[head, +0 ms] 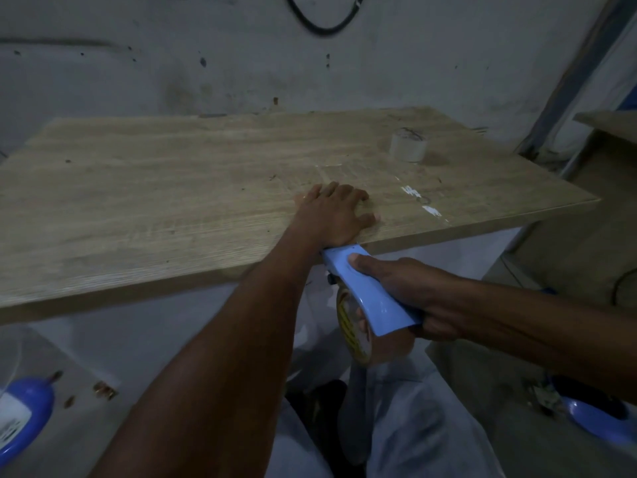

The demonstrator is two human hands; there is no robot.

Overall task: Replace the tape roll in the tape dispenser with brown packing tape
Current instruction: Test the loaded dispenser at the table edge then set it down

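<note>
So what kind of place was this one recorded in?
Probably a bare workshop or storeroom rather than a home: a stained, marked concrete wall, a plain wooden table with a spare tape roll, and a black cable hanging on the wall.

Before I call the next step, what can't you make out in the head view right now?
- Tape dispenser front end: hidden behind the table edge and left hand.
- Loaded roll: mostly covered by the dispenser and right hand; colour unclear in dim light.
- Pale roll far on the table: too small and dim to identify.
</note>
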